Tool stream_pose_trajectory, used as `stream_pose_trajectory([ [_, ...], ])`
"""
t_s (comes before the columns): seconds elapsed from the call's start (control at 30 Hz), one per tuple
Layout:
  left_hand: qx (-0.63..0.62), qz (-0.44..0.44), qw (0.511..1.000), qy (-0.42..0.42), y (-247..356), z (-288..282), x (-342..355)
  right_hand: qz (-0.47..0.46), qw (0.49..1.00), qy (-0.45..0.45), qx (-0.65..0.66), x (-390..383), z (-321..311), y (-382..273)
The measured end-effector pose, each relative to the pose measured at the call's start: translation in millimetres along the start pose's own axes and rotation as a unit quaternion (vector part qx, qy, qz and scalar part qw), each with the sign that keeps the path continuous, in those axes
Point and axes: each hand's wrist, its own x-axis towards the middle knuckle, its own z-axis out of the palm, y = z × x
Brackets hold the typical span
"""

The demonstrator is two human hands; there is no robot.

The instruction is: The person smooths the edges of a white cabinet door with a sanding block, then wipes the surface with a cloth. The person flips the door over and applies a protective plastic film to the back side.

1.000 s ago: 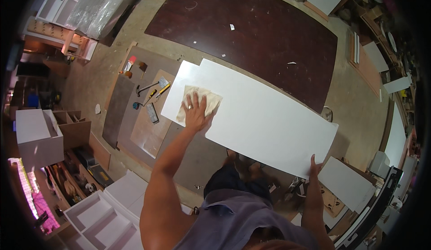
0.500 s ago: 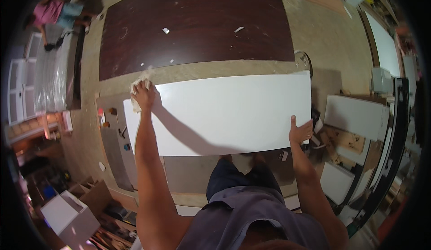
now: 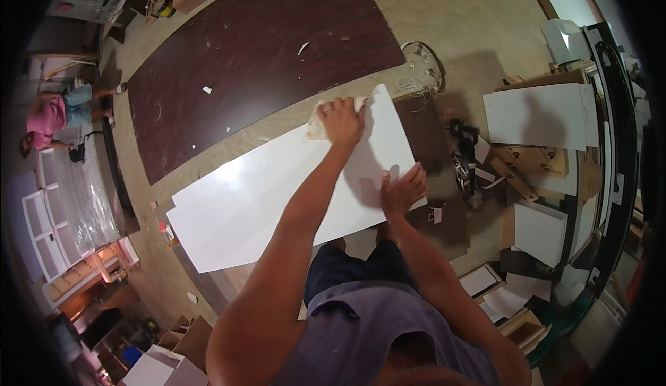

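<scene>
A long white panel [image 3: 243, 199] lies slanted in front of me, its right end farther away than its left. My left hand [image 3: 341, 122] is closed on a pale, crumpled cloth [image 3: 316, 124], pressed down at the panel's far edge near its right end. My right hand [image 3: 404, 190] rests on the panel by the right end, nearer to me. Its fingers are stretched out toward the edge and the thumb stands apart. Under the panel is a dark board [image 3: 444, 212], partly hidden.
Beyond the panel a large dark reddish-brown sheet [image 3: 243, 60] bears small white scraps. At right, a black power tool [image 3: 463, 140] and cables lie near white boards [image 3: 534, 117]. A person in pink [image 3: 45, 119] stands at far left beside a plastic-wrapped piece [image 3: 87, 199].
My left hand has carried the cloth rightward along the panel's far edge, from its left end to near its right end. My right hand stays by the right end. The view has turned.
</scene>
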Motion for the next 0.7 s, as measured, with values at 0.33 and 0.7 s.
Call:
stream_pose_trajectory([
  [0.33, -0.295, -0.114, 0.944, 0.092, 76.2, 50.6, 17.4, -0.03, 0.999, 0.007, 0.036, 2.5, -1.1, 16.5],
  [0.7, -0.008, 0.232, 0.969, -0.087, 95.7, 33.0, -125.2, 0.15, 0.812, 0.022, 0.564, 15.7, 3.4, 43.5],
])
